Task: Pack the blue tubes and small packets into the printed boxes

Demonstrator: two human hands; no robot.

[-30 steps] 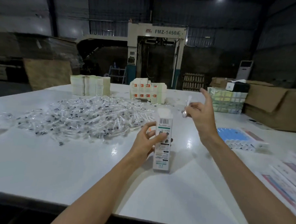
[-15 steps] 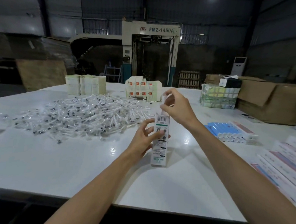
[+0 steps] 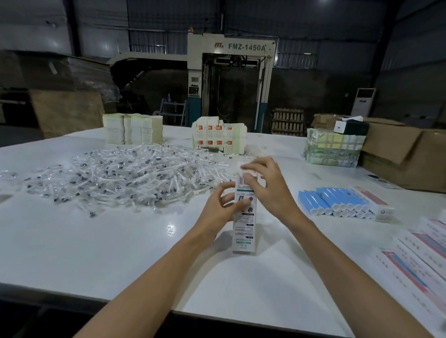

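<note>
Printed box [image 3: 244, 222] is gripped upright on desk [image 3: 107, 253] by left hand [image 3: 221, 208]; top flap [image 3: 239, 166] is now pinched by previously raised right hand [image 3: 267, 187]; packet probably inserted.

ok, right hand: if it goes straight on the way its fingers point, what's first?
The printed box: the right hand rests its fingers on the top flap. Beyond it, probably the pile of small packets to the left; depth unclear.

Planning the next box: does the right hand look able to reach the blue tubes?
Probably yes, once it lets go: the right hand is at the box top, yet only bare table lies between it and the blue tubes.
</note>
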